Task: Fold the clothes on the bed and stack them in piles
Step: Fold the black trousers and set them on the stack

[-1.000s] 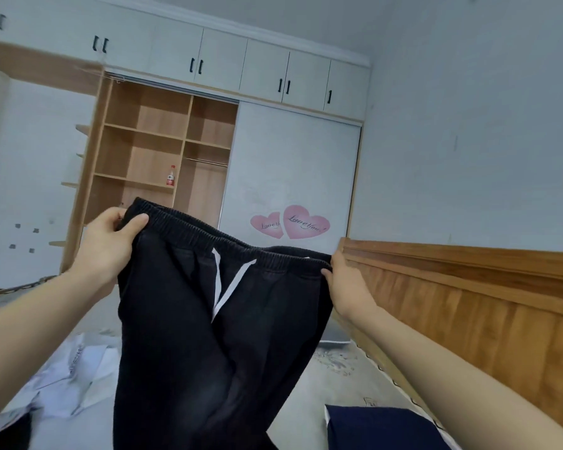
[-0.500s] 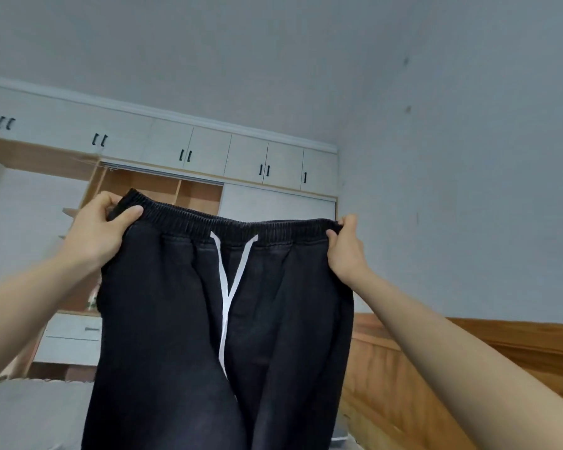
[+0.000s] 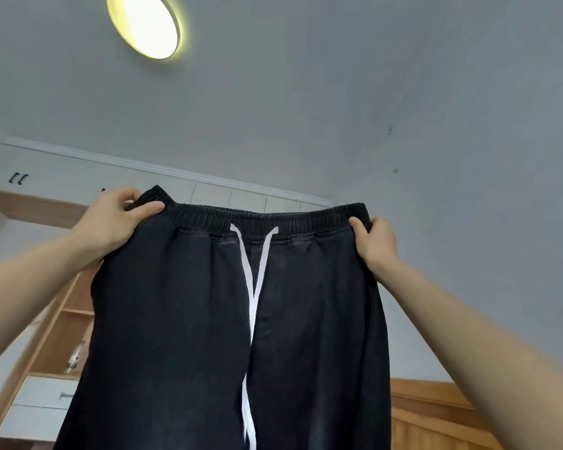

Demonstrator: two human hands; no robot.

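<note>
The black trousers hang stretched between both hands, held up high in front of the ceiling. The left hand pinches one end of the elastic waistband, thumb on the front; the right hand grips the other end, fingers curled round the edge. The white drawstring dangles below, midway between them. The legs run out of view — so whether they hang straight cannot be told. Likely risk: a twisted leg or a trapped drawstring would leave the fold crooked, and either pinch slipping would drop one side.
</note>
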